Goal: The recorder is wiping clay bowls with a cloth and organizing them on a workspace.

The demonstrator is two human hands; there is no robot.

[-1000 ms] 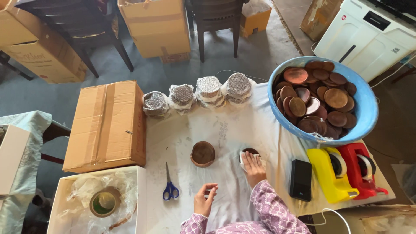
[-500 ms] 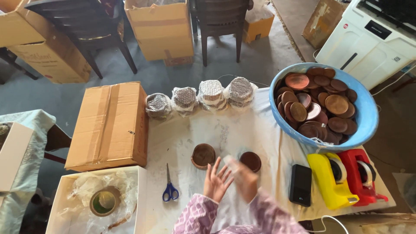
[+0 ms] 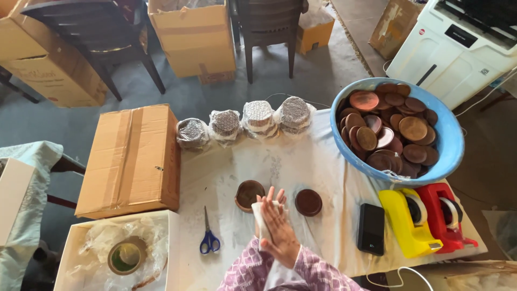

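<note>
Two hands are pressed palm to palm over the near middle of the table (image 3: 328,161), with a small white cloth (image 3: 259,220) sandwiched between them; the right hand (image 3: 280,229) lies on top and hides most of the left hand (image 3: 267,198), whose fingertips show above it. Both hands are flat, fingers straight, gripping only the cloth.

Just beyond the fingertips sit two brown discs, apart from each other: a cup-like bowl (image 3: 249,194) to the left and a flat lid (image 3: 308,202) to the right. Neither is touched. Four wrapped bundles (image 3: 258,118) stand in a row along the far edge, which I judge to be finished packs. A blue tub (image 3: 449,145) at the far right corner is heaped with more brown discs, so by the look of it most of the lot is not yet handled.

Open room is narrow. Scissors (image 3: 209,237) lie just left of the hands, a black device (image 3: 371,229) just right, and beyond it a yellow dispenser (image 3: 406,221) and a red dispenser (image 3: 447,215) sit close to the right edge. A closed carton (image 3: 129,159) and an open white box (image 3: 81,237) with a tape roll (image 3: 125,256) fill the left side. The freest bare cloth lies between the bundles and the two discs.
</note>
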